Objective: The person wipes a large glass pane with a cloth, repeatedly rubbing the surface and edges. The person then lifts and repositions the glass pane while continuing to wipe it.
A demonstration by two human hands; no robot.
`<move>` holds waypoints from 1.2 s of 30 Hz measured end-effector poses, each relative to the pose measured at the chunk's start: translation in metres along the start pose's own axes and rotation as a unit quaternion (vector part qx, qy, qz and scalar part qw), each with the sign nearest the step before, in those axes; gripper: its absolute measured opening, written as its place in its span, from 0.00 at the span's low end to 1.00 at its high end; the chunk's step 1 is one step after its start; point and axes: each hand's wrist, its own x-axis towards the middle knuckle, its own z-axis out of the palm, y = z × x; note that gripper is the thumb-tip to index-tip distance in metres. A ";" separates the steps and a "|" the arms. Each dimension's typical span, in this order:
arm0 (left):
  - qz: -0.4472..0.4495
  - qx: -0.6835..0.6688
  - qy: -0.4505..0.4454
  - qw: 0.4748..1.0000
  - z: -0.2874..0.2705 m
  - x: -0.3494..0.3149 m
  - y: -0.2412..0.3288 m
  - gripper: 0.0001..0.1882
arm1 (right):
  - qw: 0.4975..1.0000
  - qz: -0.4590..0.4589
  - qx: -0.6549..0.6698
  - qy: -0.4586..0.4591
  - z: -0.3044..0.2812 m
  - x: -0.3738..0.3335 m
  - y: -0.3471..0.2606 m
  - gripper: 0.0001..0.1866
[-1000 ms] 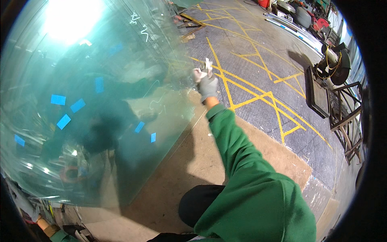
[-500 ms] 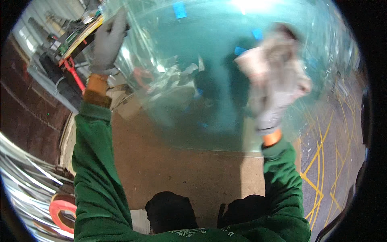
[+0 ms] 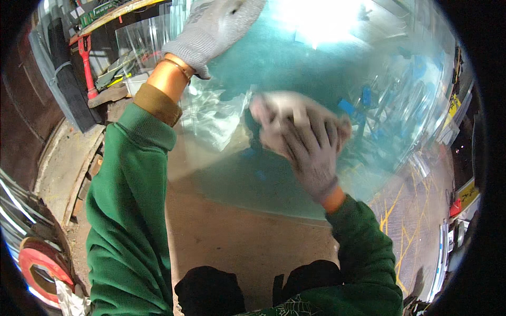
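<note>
A large, clear, greenish sheet of glass (image 3: 287, 189) stands in front of me, with a bright glare near its top and small blue pieces (image 3: 346, 106) on or behind it. My right hand (image 3: 315, 155), in a grey glove, presses a bunched whitish-pink cloth (image 3: 274, 100) flat against the pane, fingers laid over the cloth. Up at the sheet's left side, my gloved left hand (image 3: 221, 29) is closed at the edge; the picture's top cuts off part of its fingers. The cloth is slightly blurred by motion.
At the upper left are a yellow-edged shelf (image 3: 121, 11) with clutter and a red-handled tool (image 3: 84, 63). A red ring-shaped roll (image 3: 45, 266) lies beside bright metal strips at lower left. Yellow lines mark the grey floor (image 3: 406, 231) on the right.
My right hand has carried the cloth left and down across the glass. The view has shifted, and my left hand now appears farther right and higher.
</note>
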 end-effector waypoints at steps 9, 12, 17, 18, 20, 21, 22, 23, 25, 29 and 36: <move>-0.001 -0.035 -0.023 0.999 -0.014 0.006 -0.010 0.41 | 0.951 -0.247 0.119 -0.139 0.091 0.030 -0.147 0.10; 0.018 -0.011 0.008 1.000 -0.015 0.000 -0.007 0.40 | 0.871 -0.056 0.342 -0.348 0.072 -0.034 -0.100 0.14; 0.007 0.031 0.046 0.998 -0.008 0.001 0.005 0.34 | 0.988 -0.144 0.004 -0.063 0.004 0.051 -0.056 0.19; -0.008 0.031 0.037 0.999 -0.007 0.003 0.007 0.33 | 0.993 -0.120 -0.008 -0.011 0.005 0.092 -0.069 0.20; -0.050 0.041 0.026 0.998 -0.009 0.005 0.011 0.32 | 0.989 -0.106 -0.019 0.104 0.031 0.168 -0.116 0.21; -0.058 0.047 0.026 0.997 -0.012 0.003 0.010 0.31 | 0.994 -0.094 -0.026 0.054 0.051 0.194 -0.147 0.21; -0.066 0.055 0.014 0.996 -0.014 0.002 0.012 0.30 | 0.995 -0.088 -0.037 0.029 0.074 0.210 -0.173 0.21; -0.072 0.053 -0.011 0.996 -0.017 0.001 0.012 0.30 | 0.993 -0.103 -0.042 -0.023 0.093 0.208 -0.196 0.21; -0.068 0.053 -0.029 0.996 -0.022 -0.004 0.012 0.29 | 0.974 -0.197 -0.015 -0.110 0.120 0.169 -0.212 0.21; -0.050 0.036 0.045 0.997 -0.020 -0.013 0.011 0.25 | 0.933 -0.280 0.076 -0.214 0.117 0.072 -0.163 0.22; -0.065 0.005 0.058 0.996 -0.008 -0.006 0.009 0.23 | 0.964 -0.221 -0.056 0.135 0.072 0.241 -0.139 0.23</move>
